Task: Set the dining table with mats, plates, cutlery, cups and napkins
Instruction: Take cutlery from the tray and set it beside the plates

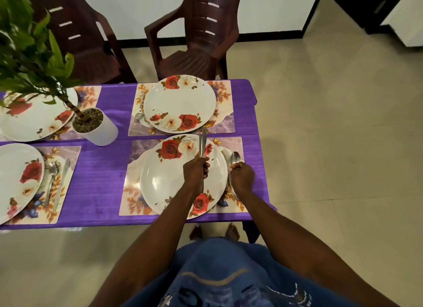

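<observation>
Both arms outstretched. Left hand [196,172] fisted round steel knife [202,144], blade pointing away over rose-patterned white plate [160,180]. Right hand [242,175] grips steel spoon [235,158] beside plate.

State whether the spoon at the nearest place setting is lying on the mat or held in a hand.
Held. The right hand pinches the spoon; its bowl points away over the mat.

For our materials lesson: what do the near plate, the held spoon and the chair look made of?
Near plate: glossy white, printed roses; ceramic or melamine, unclear. Spoon in the right hand: shiny, reflective metal, likely steel. Chair: dark brown, one-piece moulded slats, likely plastic.
</observation>
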